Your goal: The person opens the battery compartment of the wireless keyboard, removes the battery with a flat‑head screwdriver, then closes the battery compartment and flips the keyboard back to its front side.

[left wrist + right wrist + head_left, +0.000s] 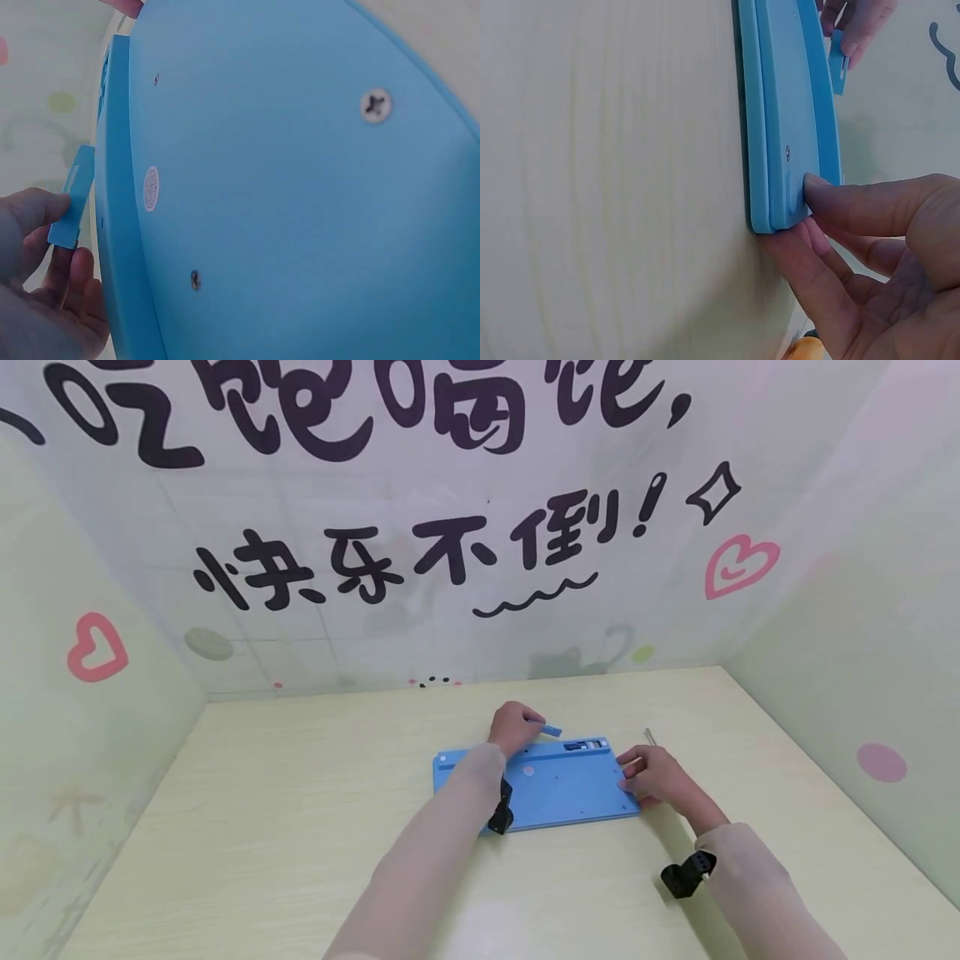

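The left hand (pixel 512 727) pinches a blue cover (pixel 78 196); the right hand (pixel 657 777) grips the blue board (pixel 570 795), partly hiding a tool (pixel 650 737) toward the table's (pixel 262 802) back-right corner.

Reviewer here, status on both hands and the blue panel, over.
Left hand pinching small cover. Right hand gripping panel at its right end. Slot uncovered. Thin metal rod beyond right hand, apparently not in the way.

High head view, close wrist views
Head faces forward and down; left wrist view looks across the blue panel (pixel 277 187), right along its edge; all share it.
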Demonstrator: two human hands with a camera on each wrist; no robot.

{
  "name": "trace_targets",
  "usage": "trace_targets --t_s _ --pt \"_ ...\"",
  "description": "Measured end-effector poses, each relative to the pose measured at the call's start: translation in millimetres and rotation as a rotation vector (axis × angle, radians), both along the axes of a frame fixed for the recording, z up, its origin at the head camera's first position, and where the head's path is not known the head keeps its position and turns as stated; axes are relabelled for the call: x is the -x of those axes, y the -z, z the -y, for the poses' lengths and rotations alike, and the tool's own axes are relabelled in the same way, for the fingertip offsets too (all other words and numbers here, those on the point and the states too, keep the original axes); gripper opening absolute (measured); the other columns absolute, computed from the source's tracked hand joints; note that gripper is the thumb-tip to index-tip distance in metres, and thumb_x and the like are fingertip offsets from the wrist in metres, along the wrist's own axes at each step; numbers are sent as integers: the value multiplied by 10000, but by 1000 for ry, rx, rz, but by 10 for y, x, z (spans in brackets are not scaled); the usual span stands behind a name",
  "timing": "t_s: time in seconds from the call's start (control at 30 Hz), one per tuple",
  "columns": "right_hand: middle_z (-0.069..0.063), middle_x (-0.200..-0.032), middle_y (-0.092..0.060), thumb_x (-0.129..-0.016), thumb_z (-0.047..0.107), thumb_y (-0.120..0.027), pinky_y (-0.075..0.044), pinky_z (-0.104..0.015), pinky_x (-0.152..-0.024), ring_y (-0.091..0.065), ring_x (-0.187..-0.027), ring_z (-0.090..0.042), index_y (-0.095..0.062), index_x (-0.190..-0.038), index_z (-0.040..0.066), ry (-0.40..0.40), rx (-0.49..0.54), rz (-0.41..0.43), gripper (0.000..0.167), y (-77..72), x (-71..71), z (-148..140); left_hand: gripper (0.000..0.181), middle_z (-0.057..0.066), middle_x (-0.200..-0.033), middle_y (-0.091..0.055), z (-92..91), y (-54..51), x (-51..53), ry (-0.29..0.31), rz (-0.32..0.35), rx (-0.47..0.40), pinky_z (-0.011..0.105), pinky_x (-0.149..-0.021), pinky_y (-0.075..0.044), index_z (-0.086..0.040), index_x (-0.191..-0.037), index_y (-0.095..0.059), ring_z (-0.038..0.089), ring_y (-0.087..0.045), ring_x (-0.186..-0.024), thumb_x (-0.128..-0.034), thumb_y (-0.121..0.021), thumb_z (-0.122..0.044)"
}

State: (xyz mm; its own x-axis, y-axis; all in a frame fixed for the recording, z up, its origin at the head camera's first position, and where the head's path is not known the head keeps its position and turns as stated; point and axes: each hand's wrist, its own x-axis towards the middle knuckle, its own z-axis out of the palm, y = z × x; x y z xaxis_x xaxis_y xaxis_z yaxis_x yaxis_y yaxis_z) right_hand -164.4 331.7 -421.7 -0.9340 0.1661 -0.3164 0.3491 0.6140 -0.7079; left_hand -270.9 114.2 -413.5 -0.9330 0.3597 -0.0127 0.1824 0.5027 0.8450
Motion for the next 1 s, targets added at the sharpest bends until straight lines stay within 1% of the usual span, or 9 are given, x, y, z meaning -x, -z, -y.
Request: trace_targets --t_s 0.1,0.17,0.37,0.47,0.67,1.0 --pt "-121 -883 -534 -812 -4 -653 -523 -350 -571 -534 -722 -220 -525 -1145 -56 1 -4 -2 360 1 -6 3 136 66 -939 -662 37 -10 4 -5 -20 6 309 -812 -467 -46 -935 -728 220 -584 -929 -861 -627 -98" --pt "-121 -881 -534 -812 -3 -654 -522 -351 -568 -533 -717 -218 -525 -1144 -58 -1 -6 -4 361 1 -11 6 135 74 -938 -662 63 -11 8 -13 -28 6 319 -821 -464 -34 -937 -725 226 -585 -927 -858 -630 -89" --pt "-121 -886 -535 -811 1 -658 -522 -353 -569 -537 -709 -214 -525 -1146 -59 0 -1 -8 366 0 -19 10 134 64 -936 -656 98 45 63 -56 1 10 326 -834 -450 -38 -945 -721 211 -569 -922 -852 -643 -95" --pt "-121 -887 -535 -811 -1 -657 -522 -353 -569 -537 -707 -213 -525 -1145 -59 -1 -2 -10 364 2 -18 10 120 57 -908 -655 114 65 83 -67 2 8 323 -827 -451 -40 -925 -722 205 -571 -902 -837 -661 -94" --pt "-121 -888 -535 -809 -1 -659 -523 -350 -568 -534 -711 -214 -528 -1142 -57 0 -2 -11 362 4 -16 13 93 81 -879 -659 150 85 88 -82 2 -1 350 -843 -447 -20 -890 -717 233 -580 -894 -817 -675 -60" --pt "-125 -900 -532 -816 1 -653 -519 -350 -570 -534 -719 -218 -519 -1149 -55 -1 5 -16 363 -6 -31 19 93 47 -874 -648 151 176 117 -135 43 29 340 -844 -452 -47 -902 -717 205 -575 -892 -831 -668 -82"
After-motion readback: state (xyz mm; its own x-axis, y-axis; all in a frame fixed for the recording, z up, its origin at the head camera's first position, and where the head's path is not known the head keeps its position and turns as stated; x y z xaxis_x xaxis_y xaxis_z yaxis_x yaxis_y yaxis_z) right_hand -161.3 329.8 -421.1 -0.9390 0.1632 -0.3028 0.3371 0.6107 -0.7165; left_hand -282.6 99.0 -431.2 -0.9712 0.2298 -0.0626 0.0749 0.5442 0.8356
